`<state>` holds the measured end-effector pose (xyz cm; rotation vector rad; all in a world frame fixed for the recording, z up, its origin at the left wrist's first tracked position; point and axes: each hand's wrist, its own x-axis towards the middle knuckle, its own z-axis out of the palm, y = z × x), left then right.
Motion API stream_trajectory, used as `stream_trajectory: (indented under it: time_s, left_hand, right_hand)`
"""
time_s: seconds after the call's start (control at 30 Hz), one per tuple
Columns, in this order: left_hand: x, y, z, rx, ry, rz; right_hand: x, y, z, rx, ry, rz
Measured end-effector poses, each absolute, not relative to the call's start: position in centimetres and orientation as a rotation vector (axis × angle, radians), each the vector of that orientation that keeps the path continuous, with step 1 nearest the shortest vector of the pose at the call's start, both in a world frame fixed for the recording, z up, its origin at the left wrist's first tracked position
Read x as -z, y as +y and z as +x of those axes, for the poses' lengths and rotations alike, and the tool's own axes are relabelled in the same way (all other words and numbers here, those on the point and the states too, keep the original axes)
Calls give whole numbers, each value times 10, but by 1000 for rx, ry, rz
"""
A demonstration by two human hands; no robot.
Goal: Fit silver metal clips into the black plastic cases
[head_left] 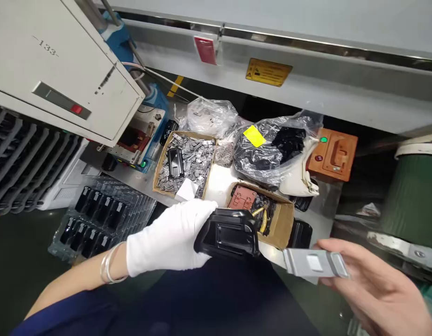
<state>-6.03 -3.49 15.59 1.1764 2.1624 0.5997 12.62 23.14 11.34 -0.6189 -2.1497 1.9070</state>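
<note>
My left hand point(168, 235), in a white cotton glove, grips a black moulded plastic housing point(228, 235) at its near edge. My right hand point(380, 284) is bare and pinches a flat grey metal clip point(315, 262) between thumb and fingers, to the right of the housing and apart from it. Just beyond the hands, a shallow cardboard tray point(163, 161) holds many similar metal clips and one black part. A cardboard box point(280, 224) behind the housing holds a red part and yellow-and-black pieces.
A clear bag of black parts point(268, 149) and a clear bag of small metal pieces point(210, 116) lie on the bench. An orange fixture point(333, 154) stands to the right, a clear tray of black parts point(96, 228) to the left, and a numbered grey cabinet point(61, 70) overhangs the upper left.
</note>
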Motion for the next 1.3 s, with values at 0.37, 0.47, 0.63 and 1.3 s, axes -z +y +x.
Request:
stream_trajectory:
  time_s: [0.37, 0.47, 0.63, 1.3]
  left_hand:
    - [-179, -15, -9, -322, 2162, 1417]
    - [-174, -9, 0, -112, 2222, 1501]
    - [-163, 7, 11, 90, 2224, 1721]
    - [-157, 6, 46, -192, 2588, 1933]
  right_hand:
    - [-110, 229, 188, -1535, -2417, -164]
    - [-107, 230, 199, -1220, -2566, 13]
    - [-109, 211, 198, -944, -2624, 248]
    - [-95, 208, 198, -1164, -2285, 65]
